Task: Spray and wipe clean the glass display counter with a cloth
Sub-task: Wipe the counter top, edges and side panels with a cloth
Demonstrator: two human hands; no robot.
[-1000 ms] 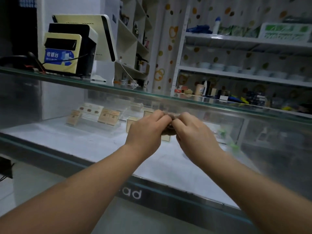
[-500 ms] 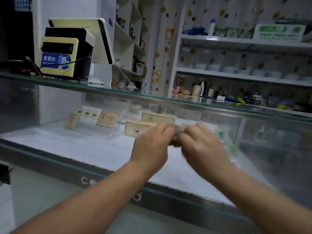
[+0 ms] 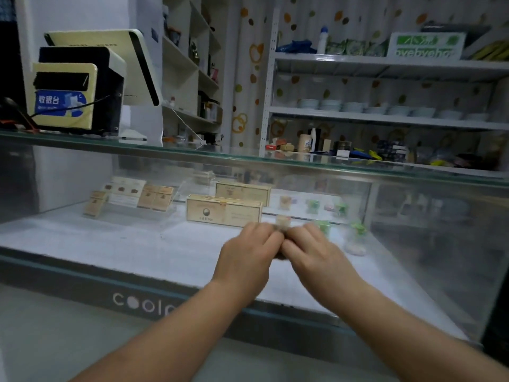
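**Inspector:** Locate the cloth.

**Recorder:** The cloth [image 3: 281,230] is a small dark wad bunched between both hands, held in front of the sloping front pane of the glass display counter [image 3: 110,186], about mid-width. Most of it is hidden by the fingers. Whether it touches the glass cannot be told; the area is blurred.

**Inspector:** Hands?

**Recorder:** The left hand [image 3: 248,250] and right hand [image 3: 314,250] meet knuckle to knuckle, backs towards the camera. The fingers of each are curled inward and clamped on the cloth. Both forearms reach in from the lower edge of the view.

**Inspector:** Contents of the case?

**Recorder:** Behind the pane, just above the hands, a long tan carton [image 3: 224,210] lies on the white floor of the case, with a second carton [image 3: 242,190] behind it. To the left, tan packs [image 3: 95,204] stand on a clear riser. To the right sit small green items [image 3: 358,227]. The dark base strip carries pale lettering [image 3: 143,301], partly covered by the left forearm.

**Inspector:** Surroundings?

**Recorder:** A till terminal [image 3: 82,86] stands on the counter top at the left end. Behind the counter, white wall shelving [image 3: 385,118] holds a row of bowls [image 3: 330,104] and assorted goods.
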